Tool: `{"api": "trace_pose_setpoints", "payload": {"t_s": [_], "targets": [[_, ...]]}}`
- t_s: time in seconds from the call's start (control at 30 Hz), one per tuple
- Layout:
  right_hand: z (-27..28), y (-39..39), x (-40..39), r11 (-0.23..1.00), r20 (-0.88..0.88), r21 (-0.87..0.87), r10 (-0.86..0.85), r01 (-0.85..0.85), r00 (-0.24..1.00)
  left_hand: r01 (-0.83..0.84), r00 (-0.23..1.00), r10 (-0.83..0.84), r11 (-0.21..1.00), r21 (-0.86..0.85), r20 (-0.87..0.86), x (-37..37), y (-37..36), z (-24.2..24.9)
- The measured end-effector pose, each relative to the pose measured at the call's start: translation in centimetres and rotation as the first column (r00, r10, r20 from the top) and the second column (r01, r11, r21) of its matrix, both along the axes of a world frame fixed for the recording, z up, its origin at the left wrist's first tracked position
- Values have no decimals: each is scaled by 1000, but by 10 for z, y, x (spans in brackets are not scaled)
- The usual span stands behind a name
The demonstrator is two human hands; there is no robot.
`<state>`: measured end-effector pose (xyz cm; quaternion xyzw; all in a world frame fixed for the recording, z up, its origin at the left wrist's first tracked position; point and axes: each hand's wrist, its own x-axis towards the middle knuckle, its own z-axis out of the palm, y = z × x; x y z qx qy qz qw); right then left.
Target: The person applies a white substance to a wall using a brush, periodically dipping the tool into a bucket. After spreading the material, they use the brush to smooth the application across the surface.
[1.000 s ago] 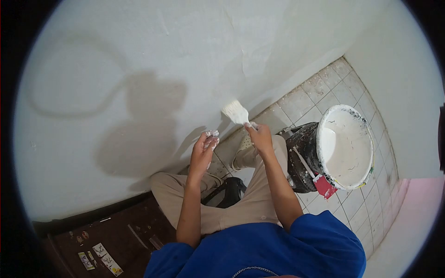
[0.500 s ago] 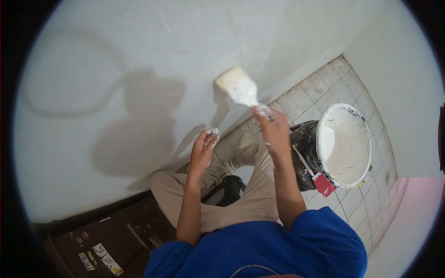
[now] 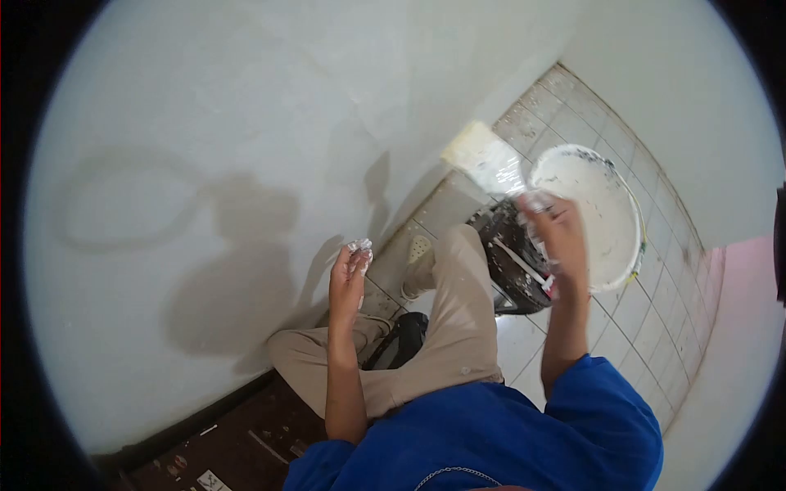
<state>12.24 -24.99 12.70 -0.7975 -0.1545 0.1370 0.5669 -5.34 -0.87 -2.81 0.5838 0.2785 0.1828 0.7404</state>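
Note:
My right hand (image 3: pixel 558 233), smeared with white, is closed around the handle of a wide paintbrush (image 3: pixel 490 159). The brush is blurred; its pale, paint-coated bristles point up and left, away from the wall. Just beyond that hand is a dark bucket (image 3: pixel 512 266) with a white, paint-splashed rim and white paint (image 3: pixel 602 225) inside. My left hand (image 3: pixel 350 274) is raised near the wall, fingers curled and tips coated in white. Whether something small and white is held in it, I cannot make out.
The pale wall (image 3: pixel 270 106) carries my shadow. A tool with a white handle (image 3: pixel 517 263) and a red end rests against the bucket's side. Tiled floor (image 3: pixel 639 327) runs along the wall. A dark brown surface (image 3: pixel 246 446) with stickers lies at lower left.
My right hand has swung right with the paintbrush, off the wall and over to the bucket. My left hand has shifted slightly down. The view has turned a little.

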Motion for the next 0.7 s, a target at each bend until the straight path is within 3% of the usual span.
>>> {"api": "trace_pose_setpoints", "payload": {"t_s": [0.1,0.2,0.33,0.43,0.53,0.7], "targets": [[29,-56,21,973,163,-228,1,36,987,33,999,-32,999,-28,31,8,-18,-9],[42,-99,40,853,295,-519,118,55,948,95,995,-95,996,-1,-9,23,-27,2],[40,-128,53,598,178,-801,187,32,966,224,974,-226,972,70,26,49,-46,13],[-1,-154,67,454,288,-883,326,119,900,274,952,-293,944,184,90,73,-78,33],[-31,-151,84,296,93,-955,296,1,951,340,920,-383,885,319,82,92,-114,51],[-64,-145,100,258,-26,-959,327,-116,945,394,817,-574,626,673,56,117,-164,74]]}}
